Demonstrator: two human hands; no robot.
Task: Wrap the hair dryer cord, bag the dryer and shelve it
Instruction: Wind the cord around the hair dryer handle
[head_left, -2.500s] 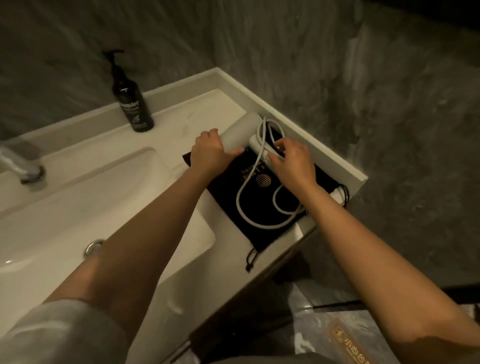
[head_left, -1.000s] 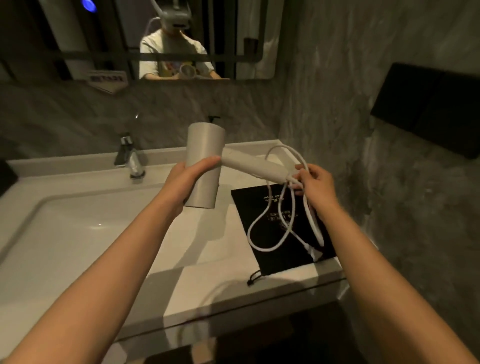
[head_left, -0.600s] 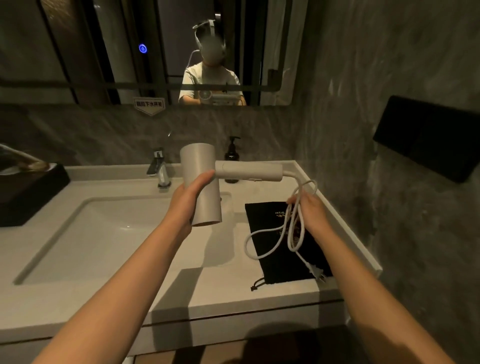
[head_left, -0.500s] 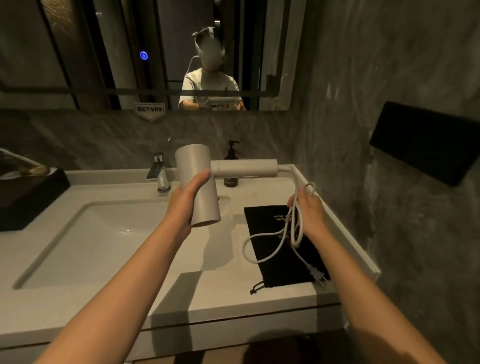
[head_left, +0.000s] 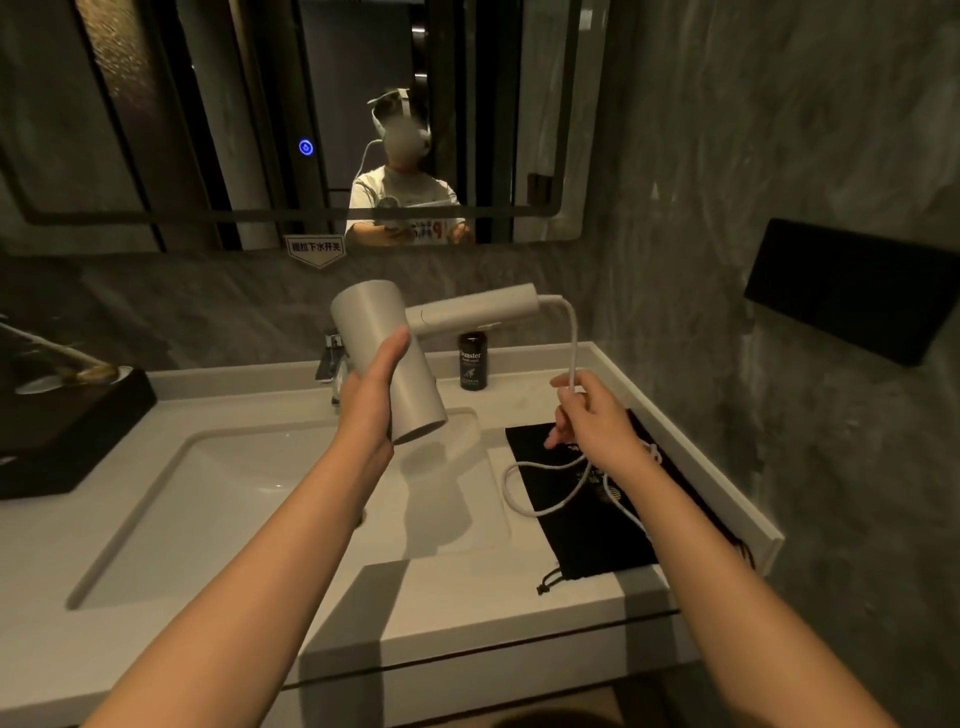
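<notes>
the hair dryer (head_left: 387, 358) is pale grey and matte, a plain cylinder barrel with a slim straight handle jutting off to the right of the left hand (head_left: 370, 400). a white cord (head_left: 572, 332) leaves the handle's end, arcs over and drops straight down into the right hand (head_left: 592, 423), then trails out below that hand in a loose loop over the black drawstring bag (head_left: 582, 514), which lies flat on the counter (head_left: 457, 597) just under and beyond the right wrist. the left hand is raised above the sink (head_left: 218, 488), palm wrapped around the barrel, thumb laid along its side. the right hand sits lower, to the right, fingers curled, pinching the cord between thumb and forefinger. a dark pump bottle (head_left: 472, 361) stands between and behind the 2 hands.
</notes>
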